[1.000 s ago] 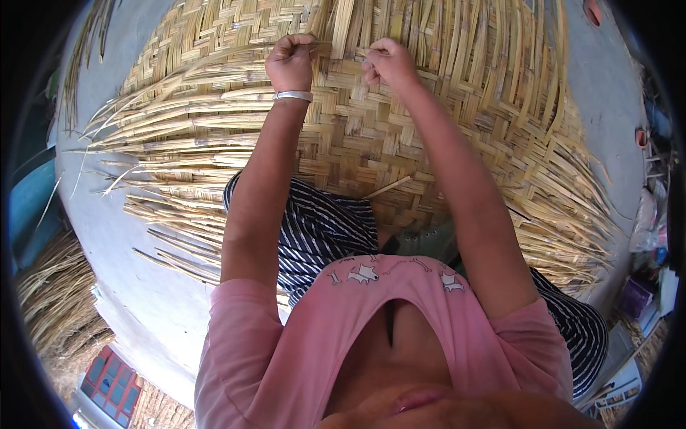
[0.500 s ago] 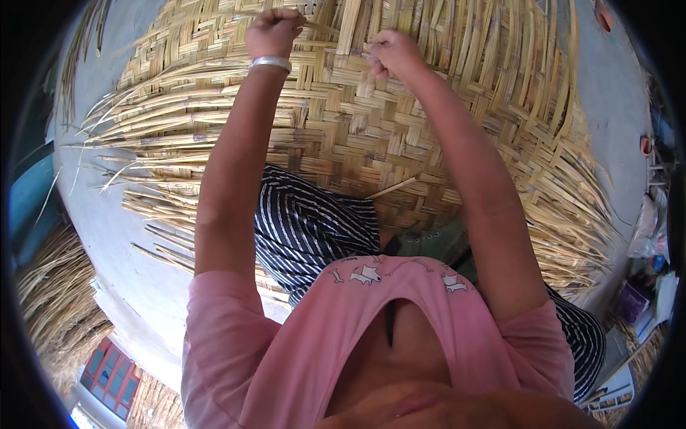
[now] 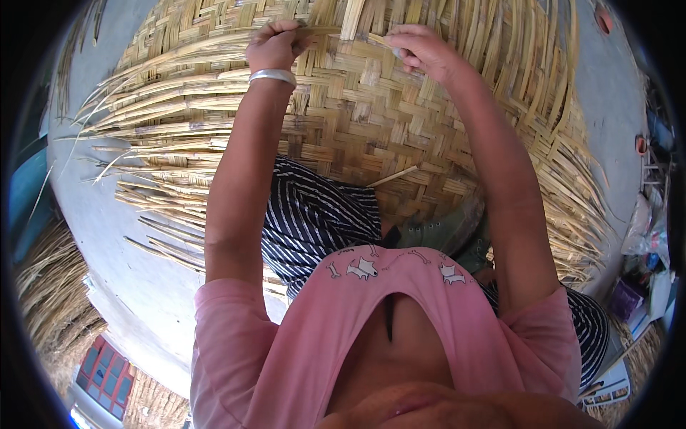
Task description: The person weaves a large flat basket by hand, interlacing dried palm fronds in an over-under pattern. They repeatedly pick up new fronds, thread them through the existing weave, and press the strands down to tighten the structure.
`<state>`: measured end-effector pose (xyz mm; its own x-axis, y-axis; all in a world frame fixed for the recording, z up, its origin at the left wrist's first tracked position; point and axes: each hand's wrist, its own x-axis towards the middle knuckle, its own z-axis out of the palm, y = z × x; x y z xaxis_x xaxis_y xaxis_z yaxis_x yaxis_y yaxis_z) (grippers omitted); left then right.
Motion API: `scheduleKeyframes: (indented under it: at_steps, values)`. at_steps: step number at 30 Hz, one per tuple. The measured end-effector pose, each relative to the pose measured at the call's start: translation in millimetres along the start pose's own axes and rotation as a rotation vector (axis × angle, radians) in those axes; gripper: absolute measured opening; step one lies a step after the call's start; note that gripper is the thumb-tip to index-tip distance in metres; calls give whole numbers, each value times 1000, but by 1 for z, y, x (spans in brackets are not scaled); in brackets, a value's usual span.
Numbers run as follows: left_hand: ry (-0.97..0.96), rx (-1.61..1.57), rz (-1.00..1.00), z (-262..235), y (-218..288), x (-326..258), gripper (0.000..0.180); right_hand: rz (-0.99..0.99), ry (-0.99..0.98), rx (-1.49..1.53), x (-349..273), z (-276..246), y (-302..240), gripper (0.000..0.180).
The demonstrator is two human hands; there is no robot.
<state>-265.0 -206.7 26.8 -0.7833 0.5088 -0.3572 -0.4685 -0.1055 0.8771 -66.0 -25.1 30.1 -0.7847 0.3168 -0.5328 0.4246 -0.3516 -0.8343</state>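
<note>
A large woven mat (image 3: 357,107) of flat, straw-coloured reed strips lies before me, its loose strip ends fanning out at the left and right. Near its far part my left hand (image 3: 275,47), with a silver bangle at the wrist, is closed on a reed strip (image 3: 319,31) that runs to the right. Opposite it, my right hand (image 3: 423,51) pinches the end of a strip (image 3: 376,38) between thumb and fingers. An upright pale strip (image 3: 351,20) crosses between the two hands. Whether both hands hold one and the same strip I cannot tell.
Under the mat is a grey floor (image 3: 118,236). A short loose strip (image 3: 391,176) rests on the weave by my knee, near a green shoe (image 3: 436,232). Piled reeds (image 3: 53,286) stand at the left; plastic bags (image 3: 643,232) and a purple box (image 3: 629,299) are at the right.
My right hand has moved a little to the right and nearer, its fingers more stretched. The left hand has come slightly nearer, still on its strip.
</note>
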Motion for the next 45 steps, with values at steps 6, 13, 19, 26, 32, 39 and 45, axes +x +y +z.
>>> scheduleKeyframes:
  at_steps: [6, 13, 19, 26, 32, 39, 45]
  values:
    - [59, -40, -36, -30, -18, -2, 10, 90, 38, -295, 19, 19, -9, 19]
    - [-82, 183, 209, -11, -17, 17, 11, -143, 168, -1044, 28, 18, -2, 21]
    - [-150, 147, 120, -13, -51, 41, 10, -271, 212, -1349, 29, 25, -10, 18]
    - [-165, -31, 3, 4, -44, 40, 10, -156, 124, -943, 32, -6, -41, 13]
    - [-139, 75, 22, 3, -49, 45, 12, 90, 134, -563, 48, -9, -35, 11]
    - [-133, -14, -39, 1, -54, 50, 12, 94, 124, -601, 56, -8, -30, 19]
    - [-200, -29, -43, 11, -39, 31, 11, 127, 67, -562, 27, 12, -36, 16]
